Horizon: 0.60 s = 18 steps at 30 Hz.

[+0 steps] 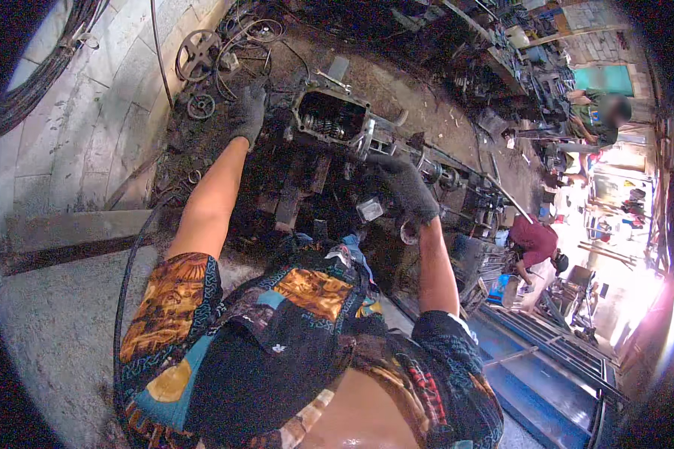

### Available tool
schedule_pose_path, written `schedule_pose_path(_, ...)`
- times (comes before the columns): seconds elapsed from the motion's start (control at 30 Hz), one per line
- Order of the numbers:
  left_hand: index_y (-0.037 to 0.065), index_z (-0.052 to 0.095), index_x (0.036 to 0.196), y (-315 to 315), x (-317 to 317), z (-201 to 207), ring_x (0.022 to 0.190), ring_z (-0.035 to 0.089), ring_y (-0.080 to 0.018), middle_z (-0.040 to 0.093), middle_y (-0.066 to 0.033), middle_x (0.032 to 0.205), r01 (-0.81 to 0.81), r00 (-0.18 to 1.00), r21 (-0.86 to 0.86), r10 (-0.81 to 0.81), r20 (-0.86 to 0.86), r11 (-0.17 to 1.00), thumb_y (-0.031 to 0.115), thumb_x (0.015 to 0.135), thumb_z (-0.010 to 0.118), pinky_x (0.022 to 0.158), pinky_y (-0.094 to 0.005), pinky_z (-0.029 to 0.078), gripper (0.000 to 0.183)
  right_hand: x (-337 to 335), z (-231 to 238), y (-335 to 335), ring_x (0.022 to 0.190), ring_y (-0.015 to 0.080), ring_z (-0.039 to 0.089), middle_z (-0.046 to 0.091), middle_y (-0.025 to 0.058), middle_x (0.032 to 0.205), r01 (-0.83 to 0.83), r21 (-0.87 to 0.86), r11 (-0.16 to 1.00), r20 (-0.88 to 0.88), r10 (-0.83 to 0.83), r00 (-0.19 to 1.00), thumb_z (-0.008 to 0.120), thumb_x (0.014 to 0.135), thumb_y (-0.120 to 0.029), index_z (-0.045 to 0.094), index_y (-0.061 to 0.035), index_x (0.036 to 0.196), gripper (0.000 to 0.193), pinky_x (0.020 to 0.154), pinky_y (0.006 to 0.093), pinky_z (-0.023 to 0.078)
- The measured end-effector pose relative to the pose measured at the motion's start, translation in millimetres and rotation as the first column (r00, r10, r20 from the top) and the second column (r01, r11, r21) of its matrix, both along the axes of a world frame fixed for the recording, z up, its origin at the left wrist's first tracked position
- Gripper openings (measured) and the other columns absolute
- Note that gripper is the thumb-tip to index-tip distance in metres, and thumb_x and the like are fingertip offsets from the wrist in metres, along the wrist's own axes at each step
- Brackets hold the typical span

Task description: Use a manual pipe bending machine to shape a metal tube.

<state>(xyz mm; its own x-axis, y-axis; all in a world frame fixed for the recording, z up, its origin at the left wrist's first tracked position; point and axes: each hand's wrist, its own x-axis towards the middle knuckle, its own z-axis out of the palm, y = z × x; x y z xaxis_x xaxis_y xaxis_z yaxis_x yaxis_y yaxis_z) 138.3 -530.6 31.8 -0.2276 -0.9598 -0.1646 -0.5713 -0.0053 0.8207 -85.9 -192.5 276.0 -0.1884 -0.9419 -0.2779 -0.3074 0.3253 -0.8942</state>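
Note:
In front of me lies a long greasy gearbox [368,108] with its top opening uncovered and dark toothed gears [326,126] inside. Shafts and round flanges [429,168] run from it to the right. My left hand [249,116], in a dark grey work glove, is beside the housing's left end. Its fingers blend into the dark background, so their grip is hidden. My right hand [410,191], gloved alike, reaches with stretched fingers to the near side of the shaft section, by the flange. A combination wrench [332,81] lies just beyond the housing.
A spoked wheel [198,55], a smaller handwheel [201,107] and loose cables lie far left by a block wall [75,142]. A blue metal frame [535,359] is at right. One person in a dark red shirt [533,241] bends over there; others are farther back.

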Motion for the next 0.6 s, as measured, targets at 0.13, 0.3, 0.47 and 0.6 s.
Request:
schedule_pose_path(0.13,0.001,0.045,0.149,7,1,-8,0.144,0.041,-0.0441,0.044,-0.0275,0.155,-0.042,0.999,-0.007,0.042,-0.013,0.999,0.051,0.104,0.05,0.117,-0.0522,0.036,0.068,8,23,7,0.086,0.0155,0.067,0.074,0.0055,0.102,0.172,0.198,0.965,0.454,-0.246,0.856,0.061,0.098,-0.011,0.072,0.0029,0.112,0.023,0.079,0.0313,0.056)
schedule_pose_path(0.3,0.0,0.047,0.147,1,2,-1,0.141,0.044,-0.045,0.048,-0.028,0.151,-0.014,0.997,-0.134,0.024,0.076,0.991,0.055,0.103,0.047,0.114,-0.0527,0.038,0.07,12,18,-1,0.092,0.0109,0.064,0.068,0.0063,0.098,0.362,0.124,0.924,0.225,-0.381,0.897,0.064,0.092,-0.006,0.063,0.0029,0.127,0.036,0.075,0.0261,0.055)
schedule_pose_path(0.47,0.0,0.051,0.143,-1,4,-25,0.128,0.055,-0.0479,0.058,-0.0298,0.138,0.0,0.999,-0.198,-0.007,-0.032,0.98,0.053,0.103,0.05,0.105,-0.0552,0.044,0.066,-24,-16,-31,0.09,0.0139,0.064,0.066,0.0085,0.098,0.365,-0.032,0.931,0.014,-0.364,0.931,0.066,0.089,-0.006,0.062,0.0028,0.129,0.041,0.075,0.0291,0.056)
schedule_pose_path(0.6,-0.001,0.054,0.136,-4,4,-24,0.123,0.058,-0.0479,0.062,-0.0306,0.133,0.017,0.996,-0.21,0.002,0.089,0.978,0.051,0.103,0.053,0.103,-0.0544,0.045,0.062,-28,-67,-52,0.092,0.0184,0.065,0.07,0.0145,0.102,-0.286,0.011,0.958,-0.636,0.228,0.737,0.068,0.091,-0.012,0.067,0.0041,0.121,0.034,0.08,0.0356,0.055)
